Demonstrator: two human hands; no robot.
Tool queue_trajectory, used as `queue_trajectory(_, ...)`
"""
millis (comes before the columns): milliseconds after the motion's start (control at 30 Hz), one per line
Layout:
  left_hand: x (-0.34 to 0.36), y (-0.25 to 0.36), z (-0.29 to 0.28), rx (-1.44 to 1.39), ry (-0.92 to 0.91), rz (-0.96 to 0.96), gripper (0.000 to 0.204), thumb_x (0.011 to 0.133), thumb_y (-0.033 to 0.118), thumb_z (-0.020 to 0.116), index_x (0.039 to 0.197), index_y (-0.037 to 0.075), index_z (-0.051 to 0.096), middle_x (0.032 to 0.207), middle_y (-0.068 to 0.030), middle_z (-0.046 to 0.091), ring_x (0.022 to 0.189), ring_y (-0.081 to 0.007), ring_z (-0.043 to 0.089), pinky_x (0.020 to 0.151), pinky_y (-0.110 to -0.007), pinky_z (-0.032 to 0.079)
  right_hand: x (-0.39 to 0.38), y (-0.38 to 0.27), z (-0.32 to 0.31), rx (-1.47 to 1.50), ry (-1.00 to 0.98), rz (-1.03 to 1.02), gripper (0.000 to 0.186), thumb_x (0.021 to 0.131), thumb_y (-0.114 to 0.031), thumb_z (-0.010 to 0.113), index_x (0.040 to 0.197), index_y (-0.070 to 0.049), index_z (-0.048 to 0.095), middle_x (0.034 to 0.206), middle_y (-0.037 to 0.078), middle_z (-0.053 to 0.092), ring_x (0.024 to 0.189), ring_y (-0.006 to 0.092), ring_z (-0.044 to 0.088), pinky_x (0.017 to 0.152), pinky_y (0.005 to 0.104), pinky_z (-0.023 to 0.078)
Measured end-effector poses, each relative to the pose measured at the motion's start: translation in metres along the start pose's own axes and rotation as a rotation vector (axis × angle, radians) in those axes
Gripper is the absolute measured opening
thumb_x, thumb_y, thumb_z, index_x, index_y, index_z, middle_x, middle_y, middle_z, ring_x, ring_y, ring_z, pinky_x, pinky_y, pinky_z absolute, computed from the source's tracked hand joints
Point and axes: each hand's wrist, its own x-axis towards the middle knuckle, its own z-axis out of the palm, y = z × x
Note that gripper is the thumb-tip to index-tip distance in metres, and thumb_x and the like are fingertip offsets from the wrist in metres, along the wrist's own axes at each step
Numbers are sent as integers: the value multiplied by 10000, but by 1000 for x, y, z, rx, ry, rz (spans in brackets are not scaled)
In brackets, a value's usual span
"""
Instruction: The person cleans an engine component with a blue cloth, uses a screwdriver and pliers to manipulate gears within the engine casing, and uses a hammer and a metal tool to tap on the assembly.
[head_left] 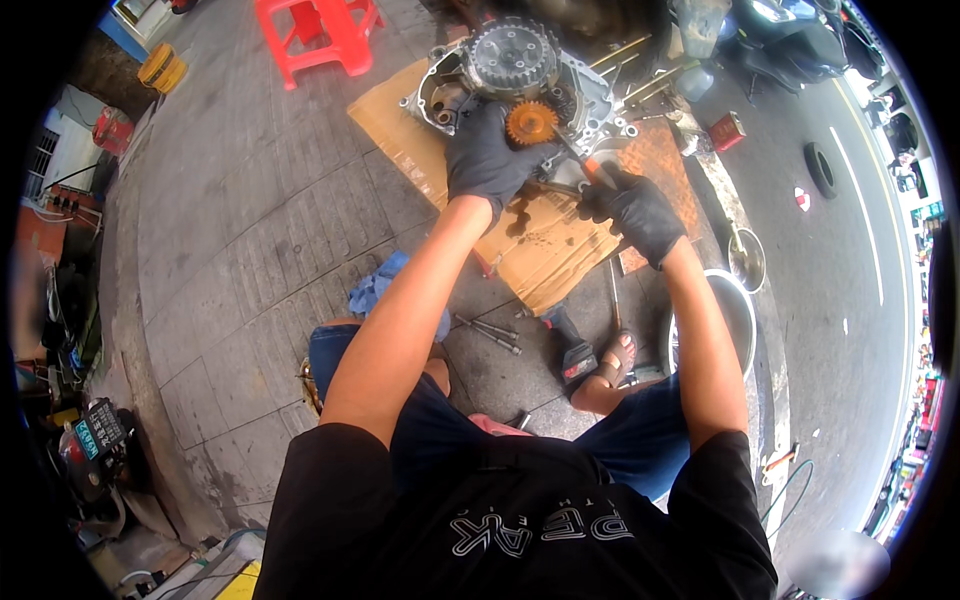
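A motorcycle-type engine block [590,98] lies on a flattened cardboard sheet [400,120], its large toothed clutch basket [510,55] facing up. My left hand [487,158], in a black glove, is closed around the left and near sides of an orange-brown gear [532,123]. Its thumb stretches below the gear; some fingertips are hidden. To the right, my right hand [645,215], also gloved, grips a screwdriver [594,171] with an orange-red handle. The shaft points up and left toward the gear's right edge; whether its tip touches is unclear.
A cordless power tool [570,345] and long bolts [490,335] lie near my feet. A blue rag [375,283] is left of the cardboard, a white basin [735,320] by my right knee. A red stool [315,35] stands far left; a road [840,200] runs right.
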Motion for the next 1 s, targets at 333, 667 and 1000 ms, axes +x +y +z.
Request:
queue_trajectory(333, -4, -13, 7, -194, 118, 119, 504, 779, 261, 772, 1198, 66, 570, 1202, -121, 576, 1088, -271, 574, 939, -368, 444, 2, 8, -6, -130, 18, -42, 424, 869, -430, 584, 904, -24, 702, 802, 163, 684, 800, 280, 659, 763, 377, 480)
queue_trajectory(667, -5, -15, 1, -193, 30, 59, 347, 826, 209, 732, 1143, 92, 653, 1258, -78, 570, 1071, -198, 593, 888, -309, 482, -23, -14, -7, -307, 62, 17, 443, 853, -439, 591, 970, -28, 706, 876, 177, 696, 822, 316, 680, 723, 408, 528)
queue_trajectory(1000, -5, -30, -1, -198, 89, 263, 287, 823, 130, 713, 1107, 126, 670, 1259, -72, 582, 1114, -225, 592, 901, -323, 490, -20, -26, -5, -45, -69, 57, 362, 859, -379, 613, 950, -49, 728, 870, 129, 701, 713, 254, 672, 581, 345, 555)
